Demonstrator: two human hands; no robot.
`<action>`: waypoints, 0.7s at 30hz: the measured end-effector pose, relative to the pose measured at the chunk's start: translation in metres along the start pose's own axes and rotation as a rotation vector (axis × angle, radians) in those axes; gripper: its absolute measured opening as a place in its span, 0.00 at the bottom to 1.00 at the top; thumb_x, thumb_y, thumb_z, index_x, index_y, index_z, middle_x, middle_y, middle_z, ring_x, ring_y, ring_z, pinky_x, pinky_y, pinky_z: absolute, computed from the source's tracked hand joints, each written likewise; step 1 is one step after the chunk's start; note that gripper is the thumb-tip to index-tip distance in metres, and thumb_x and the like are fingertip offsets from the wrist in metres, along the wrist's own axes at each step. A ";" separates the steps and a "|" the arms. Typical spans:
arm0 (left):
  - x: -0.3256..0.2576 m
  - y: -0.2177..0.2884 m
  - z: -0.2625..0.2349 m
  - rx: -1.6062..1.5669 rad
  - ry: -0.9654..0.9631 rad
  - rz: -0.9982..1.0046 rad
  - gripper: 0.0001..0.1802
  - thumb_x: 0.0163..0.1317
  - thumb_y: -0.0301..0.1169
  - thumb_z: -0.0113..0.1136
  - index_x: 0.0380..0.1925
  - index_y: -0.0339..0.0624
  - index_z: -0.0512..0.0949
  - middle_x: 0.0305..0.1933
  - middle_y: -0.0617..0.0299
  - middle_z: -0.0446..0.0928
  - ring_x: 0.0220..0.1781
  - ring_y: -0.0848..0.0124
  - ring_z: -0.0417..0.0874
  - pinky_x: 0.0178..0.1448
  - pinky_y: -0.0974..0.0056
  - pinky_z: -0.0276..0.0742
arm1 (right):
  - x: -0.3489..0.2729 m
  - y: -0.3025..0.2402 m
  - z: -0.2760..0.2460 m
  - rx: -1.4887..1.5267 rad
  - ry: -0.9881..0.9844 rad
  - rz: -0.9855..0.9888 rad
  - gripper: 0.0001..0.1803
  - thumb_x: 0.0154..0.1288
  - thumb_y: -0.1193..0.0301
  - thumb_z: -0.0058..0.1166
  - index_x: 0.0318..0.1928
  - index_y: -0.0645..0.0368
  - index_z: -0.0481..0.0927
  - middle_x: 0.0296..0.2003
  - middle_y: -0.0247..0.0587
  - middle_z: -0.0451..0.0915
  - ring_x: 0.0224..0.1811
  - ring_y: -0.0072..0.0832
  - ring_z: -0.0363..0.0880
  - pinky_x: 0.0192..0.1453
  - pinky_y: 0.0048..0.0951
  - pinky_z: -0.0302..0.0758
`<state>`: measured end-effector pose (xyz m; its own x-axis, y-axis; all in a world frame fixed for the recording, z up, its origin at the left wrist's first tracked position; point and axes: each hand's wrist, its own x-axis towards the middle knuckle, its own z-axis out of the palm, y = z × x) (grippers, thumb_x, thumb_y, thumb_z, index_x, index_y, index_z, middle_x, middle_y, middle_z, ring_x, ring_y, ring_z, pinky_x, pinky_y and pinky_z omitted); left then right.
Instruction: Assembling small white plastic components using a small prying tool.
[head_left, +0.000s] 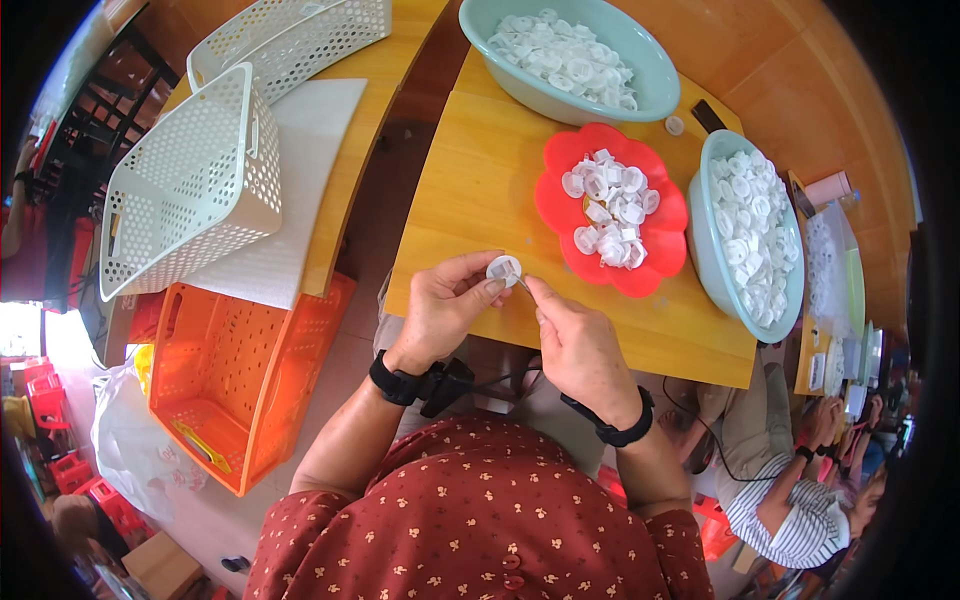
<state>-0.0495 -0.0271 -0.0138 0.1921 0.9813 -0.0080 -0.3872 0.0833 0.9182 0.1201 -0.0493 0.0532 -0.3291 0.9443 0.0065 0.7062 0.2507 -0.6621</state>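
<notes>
Between thumb and forefinger, my left hand (pixel 447 303) pinches a small round white plastic part (pixel 504 270) over the table's near edge. My right hand (pixel 580 340) is closed beside it, pinching a thin dark piece (pixel 524 287) whose end reaches the white part's edge; its kind is too small to tell. Just beyond my hands lies a red flower-shaped tray (pixel 557 190) with a pile of similar white parts (pixel 618 212). A light-blue basin (pixel 560 102) full of white parts stands at the back, and another light-blue basin (pixel 712 262) heaped with them is at the right.
Yellow wooden table (pixel 460 180) under the tray and basins. White perforated baskets (pixel 190 190) stand on another table at the left, above an orange crate (pixel 235 400). A dark phone-like object (pixel 708 116) lies between the basins. A person in a striped shirt (pixel 790 520) sits at the right.
</notes>
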 end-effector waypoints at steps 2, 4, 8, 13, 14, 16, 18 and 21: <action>0.000 0.001 0.000 0.014 0.003 -0.027 0.17 0.61 0.22 0.56 0.50 0.28 0.71 0.43 0.55 0.79 0.40 0.72 0.79 0.45 0.68 0.77 | 0.001 0.000 0.000 -0.067 0.006 -0.021 0.21 0.58 0.77 0.45 0.54 0.64 0.70 0.27 0.52 0.78 0.28 0.47 0.77 0.32 0.43 0.73; 0.000 0.002 0.001 0.026 0.001 -0.034 0.17 0.61 0.22 0.56 0.50 0.28 0.71 0.43 0.55 0.79 0.40 0.72 0.79 0.45 0.68 0.77 | 0.001 0.001 0.000 -0.174 -0.012 -0.023 0.21 0.58 0.77 0.46 0.54 0.63 0.70 0.25 0.50 0.77 0.26 0.45 0.77 0.31 0.42 0.73; 0.000 0.002 0.000 0.034 -0.002 -0.035 0.17 0.61 0.22 0.56 0.50 0.28 0.72 0.43 0.55 0.79 0.40 0.72 0.79 0.45 0.68 0.77 | 0.000 0.003 0.001 -0.221 -0.003 -0.056 0.22 0.56 0.77 0.47 0.55 0.63 0.70 0.23 0.48 0.76 0.25 0.43 0.77 0.30 0.41 0.73; 0.000 0.004 0.000 0.053 -0.001 -0.043 0.17 0.61 0.22 0.56 0.49 0.28 0.72 0.42 0.54 0.79 0.40 0.72 0.80 0.45 0.68 0.77 | 0.001 0.003 0.000 -0.313 -0.033 -0.086 0.26 0.52 0.78 0.49 0.55 0.63 0.70 0.22 0.45 0.75 0.24 0.41 0.76 0.29 0.38 0.73; 0.000 0.004 0.000 0.063 -0.005 -0.033 0.16 0.60 0.22 0.56 0.49 0.28 0.72 0.42 0.54 0.79 0.40 0.72 0.80 0.45 0.68 0.77 | 0.002 0.004 0.001 -0.312 -0.033 -0.086 0.26 0.52 0.78 0.49 0.55 0.63 0.70 0.22 0.45 0.75 0.24 0.41 0.76 0.29 0.38 0.73; -0.001 0.006 0.002 0.091 -0.005 -0.027 0.16 0.60 0.22 0.56 0.49 0.29 0.72 0.41 0.55 0.79 0.40 0.72 0.80 0.45 0.68 0.77 | 0.001 0.006 0.001 -0.341 -0.028 -0.118 0.26 0.51 0.78 0.50 0.55 0.63 0.70 0.22 0.44 0.74 0.24 0.40 0.76 0.29 0.38 0.72; -0.001 0.006 0.004 0.117 -0.008 -0.021 0.16 0.60 0.21 0.56 0.48 0.29 0.73 0.41 0.55 0.79 0.39 0.73 0.80 0.45 0.68 0.77 | 0.002 0.003 -0.002 -0.352 -0.054 -0.117 0.27 0.50 0.78 0.50 0.55 0.64 0.70 0.22 0.45 0.75 0.24 0.41 0.76 0.29 0.38 0.73; -0.001 0.005 0.005 0.282 -0.007 0.020 0.15 0.60 0.20 0.56 0.47 0.30 0.74 0.40 0.57 0.79 0.39 0.73 0.79 0.45 0.69 0.77 | 0.007 0.000 -0.006 -0.365 -0.122 -0.112 0.27 0.49 0.79 0.49 0.54 0.67 0.70 0.22 0.48 0.75 0.24 0.42 0.76 0.29 0.39 0.73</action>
<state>-0.0473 -0.0289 -0.0070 0.1935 0.9810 0.0127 -0.1246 0.0118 0.9921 0.1220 -0.0415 0.0579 -0.4736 0.8799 -0.0398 0.8308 0.4312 -0.3520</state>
